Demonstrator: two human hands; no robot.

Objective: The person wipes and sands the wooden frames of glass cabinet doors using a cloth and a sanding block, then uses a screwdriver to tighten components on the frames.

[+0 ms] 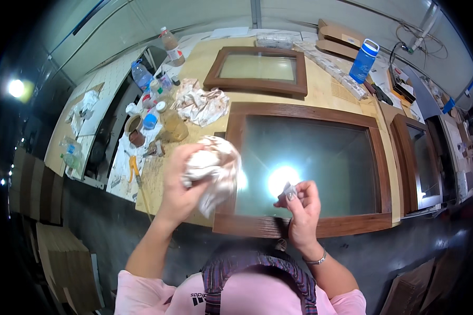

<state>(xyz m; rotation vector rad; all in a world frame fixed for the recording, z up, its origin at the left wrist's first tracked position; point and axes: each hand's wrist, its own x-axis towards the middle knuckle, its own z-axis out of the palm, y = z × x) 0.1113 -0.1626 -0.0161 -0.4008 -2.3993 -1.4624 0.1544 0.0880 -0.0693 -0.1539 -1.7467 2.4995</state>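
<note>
My left hand (180, 184) is closed around a crumpled white rag (214, 167) with brown stains, held up at the left side of a wood-framed glass panel (305, 223). Over the lower middle of that panel, my right hand (304, 210) pinches a small greyish scrap (287, 193), perhaps cloth or paper; its kind is not clear. The panel lies flat on the table, its brown frame around greenish glass that mirrors a bright lamp. Beyond it rests a smaller wood-framed glass panel (255, 89).
Bottles and jars, among them a jar of yellowish liquid (172, 125), crowd the table's left side beside a stained cloth (198, 102). Orange-handled pliers (134, 168) lie near the left edge. A blue bottle (363, 62) stands at the back right. Another framed panel (415, 163) is at right.
</note>
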